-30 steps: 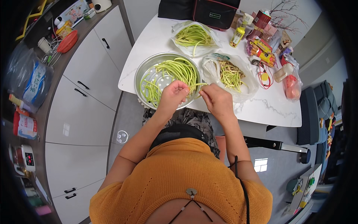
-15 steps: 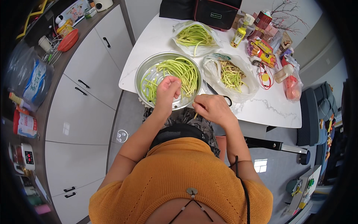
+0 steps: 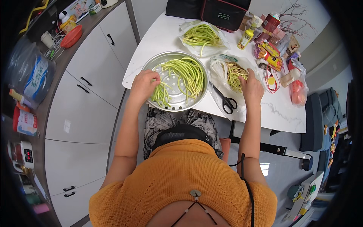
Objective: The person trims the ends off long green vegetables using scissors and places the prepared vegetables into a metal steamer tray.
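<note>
A round metal colander (image 3: 208, 81) sits at the table's near edge. Long green stems (image 3: 185, 70), resembling garlic scapes, curve along its right side, and shorter green pieces (image 3: 162, 95) lie at its left. My left hand (image 3: 144, 86) is over the colander's left rim, fingers pinched just above the short pieces; whatever they hold is hidden. My right hand (image 3: 252, 89) reaches over a white plastic bag (image 3: 217, 70) of brownish and green trimmings (image 3: 235, 75), thumb and forefinger apart. Black-handled scissors (image 3: 227, 102) rest between colander and bag.
Behind the colander lies another bag of long green stems (image 3: 202, 36). A yellow bottle (image 3: 245, 38), packaged food (image 3: 269, 55), a jar (image 3: 289, 76) and a red-tinted bag (image 3: 298, 92) crowd the table's right side. White cabinets (image 3: 87, 106) stand at the left.
My left hand has moved left, from the colander's middle to its rim. My right hand has gone right and forward, from the colander's near edge to the trimmings bag, uncovering the scissors.
</note>
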### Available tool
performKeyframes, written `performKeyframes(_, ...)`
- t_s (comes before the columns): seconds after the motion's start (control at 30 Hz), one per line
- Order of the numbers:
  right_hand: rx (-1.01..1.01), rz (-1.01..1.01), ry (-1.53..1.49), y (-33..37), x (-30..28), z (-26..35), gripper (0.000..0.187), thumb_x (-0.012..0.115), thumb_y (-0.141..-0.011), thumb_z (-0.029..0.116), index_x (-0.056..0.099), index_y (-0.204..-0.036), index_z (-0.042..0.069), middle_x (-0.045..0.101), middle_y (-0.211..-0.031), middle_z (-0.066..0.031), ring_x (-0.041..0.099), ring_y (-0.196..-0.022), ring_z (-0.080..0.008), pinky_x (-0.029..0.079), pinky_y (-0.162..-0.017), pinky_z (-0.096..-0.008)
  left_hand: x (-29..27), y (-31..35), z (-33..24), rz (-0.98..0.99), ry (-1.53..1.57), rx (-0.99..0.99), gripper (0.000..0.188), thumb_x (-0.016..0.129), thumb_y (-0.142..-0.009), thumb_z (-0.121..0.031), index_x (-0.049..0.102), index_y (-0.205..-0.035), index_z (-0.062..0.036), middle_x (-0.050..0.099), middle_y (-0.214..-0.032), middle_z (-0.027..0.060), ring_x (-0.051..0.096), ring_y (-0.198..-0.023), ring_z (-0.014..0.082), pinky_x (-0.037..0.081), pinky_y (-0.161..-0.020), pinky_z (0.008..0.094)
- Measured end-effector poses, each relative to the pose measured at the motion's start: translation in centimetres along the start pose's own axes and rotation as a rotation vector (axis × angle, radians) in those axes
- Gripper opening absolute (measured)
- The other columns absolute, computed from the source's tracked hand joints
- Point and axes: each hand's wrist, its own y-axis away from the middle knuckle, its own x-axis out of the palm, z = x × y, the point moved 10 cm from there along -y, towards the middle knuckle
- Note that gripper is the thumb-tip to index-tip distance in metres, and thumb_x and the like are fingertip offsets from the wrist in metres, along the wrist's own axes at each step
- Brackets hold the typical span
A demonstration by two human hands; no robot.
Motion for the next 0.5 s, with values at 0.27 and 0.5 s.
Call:
performKeyframes(0.27, -0.289, -0.011, -0.144, 0.6, 1.8, 6.9, 0.019, 0.064, -0.076, 0.026, 0.060, -0.079, 0.008, 0.062, -0.078, -0.0102, 0.061, -0.066, -0.0293, 0.048, -0.057, -0.0388, 1.8, -0.1, 0.6, 0.116, -0.289, 0.067, 0.007, 0.063, -0.071, -0.009, 0.064, -0.077, -0.0091, 0.059, -0.090, 0.0056, 0.050, -0.098, 0.0235, 0.030, -0.097, 0.0429)
performKeyframes(0.5, -0.545, 0.123, -0.217, 2.4, 5.8, 15.4, 0.018, 0.065, -0.073, 0.024, 0.061, -0.074, 0.006, 0.061, -0.076, -0.0101, 0.062, -0.065, -0.0285, 0.050, -0.056, -0.0379, 2.0, -0.1, 0.0, -0.019, -0.309, 0.056, 0.014, 0.062, -0.073, -0.009, 0.065, -0.086, -0.0082, 0.059, -0.095, 0.0060, 0.049, -0.103, 0.0239, 0.027, -0.101, 0.0475)
